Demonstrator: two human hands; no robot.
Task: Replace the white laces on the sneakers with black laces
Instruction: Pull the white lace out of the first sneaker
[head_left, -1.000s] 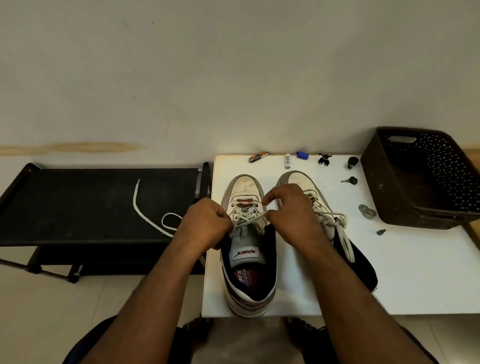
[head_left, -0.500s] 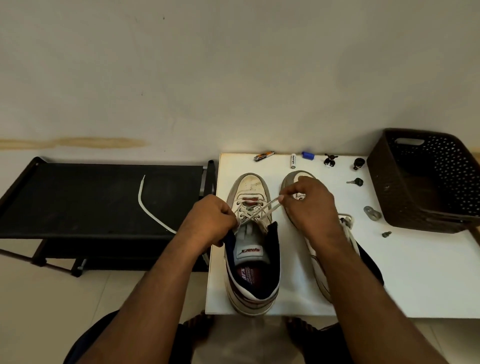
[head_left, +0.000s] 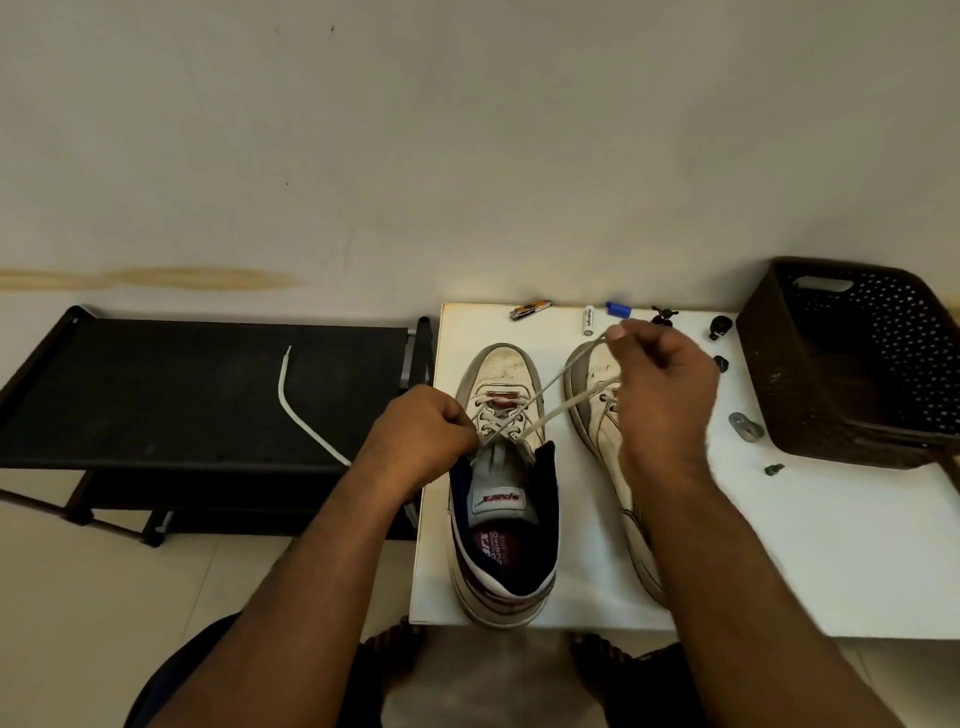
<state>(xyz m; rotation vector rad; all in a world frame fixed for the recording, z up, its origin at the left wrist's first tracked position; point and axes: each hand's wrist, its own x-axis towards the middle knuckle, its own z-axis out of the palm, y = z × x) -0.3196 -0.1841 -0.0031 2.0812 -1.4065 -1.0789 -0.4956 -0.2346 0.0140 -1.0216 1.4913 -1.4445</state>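
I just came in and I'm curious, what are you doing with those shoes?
A person is unlacing the left sneaker on the white table. The right hand pinches a loop of white lace pulled up away from the eyelets, while the left hand grips the sneaker's side. The other sneaker waits beside it.

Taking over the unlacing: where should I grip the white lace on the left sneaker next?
Pinch the white lace low, just above the left sneaker eyelets, coming from the toe side. It runs taut up to the right hand, so that stretch is free; the left hand covers the other side.
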